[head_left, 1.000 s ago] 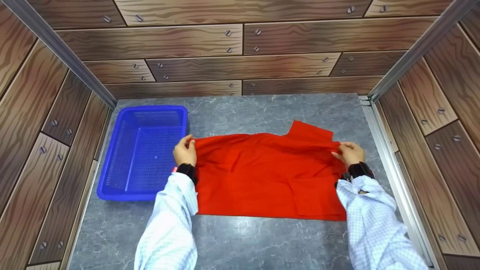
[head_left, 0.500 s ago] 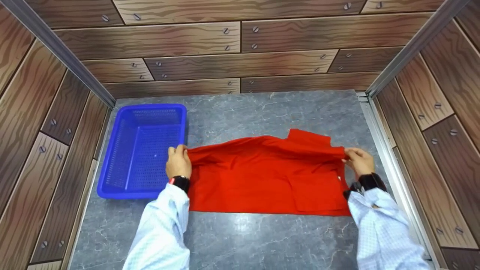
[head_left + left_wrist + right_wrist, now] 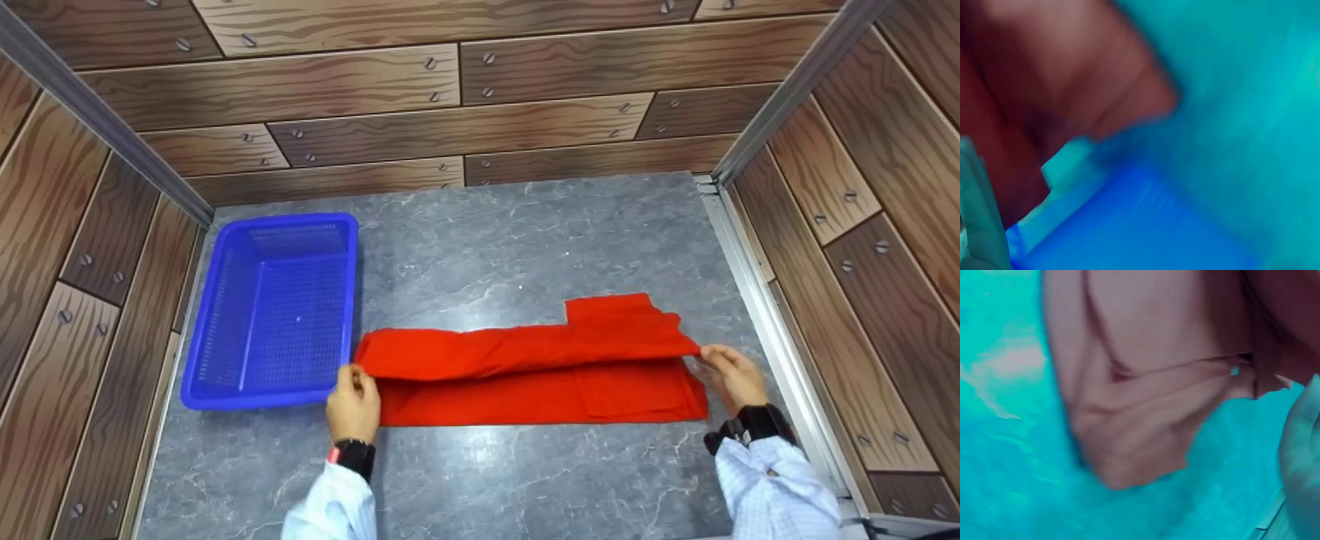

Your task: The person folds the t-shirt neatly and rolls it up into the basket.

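Observation:
A red shirt [image 3: 465,352] lies wide on the grey surface, its far part doubled over toward the person. One short sleeve [image 3: 611,319] sticks out at the far right. With thumb and fingers my left hand [image 3: 354,405] pinches the left end of the folded edge, beside the basket's near right corner. My right hand [image 3: 739,379] pinches the opposite end, holding that edge slightly raised over the layer below. Both wrist views have shifted colours: the shirt [image 3: 1072,67] is blurred on the left, while cloth [image 3: 1151,399] hangs in front of the right hand [image 3: 1303,439].
A blue plastic basket [image 3: 351,285] with perforated sides stands left of the shirt. Wood-patterned walls [image 3: 375,142] enclose the back and both sides. A metal rail [image 3: 757,300] runs along the right edge of the grey surface [image 3: 480,247].
Both hands have drawn the shirt's far edge toward the person, folding it over the near part. The hands have also spread slightly apart. The basket has stayed in place.

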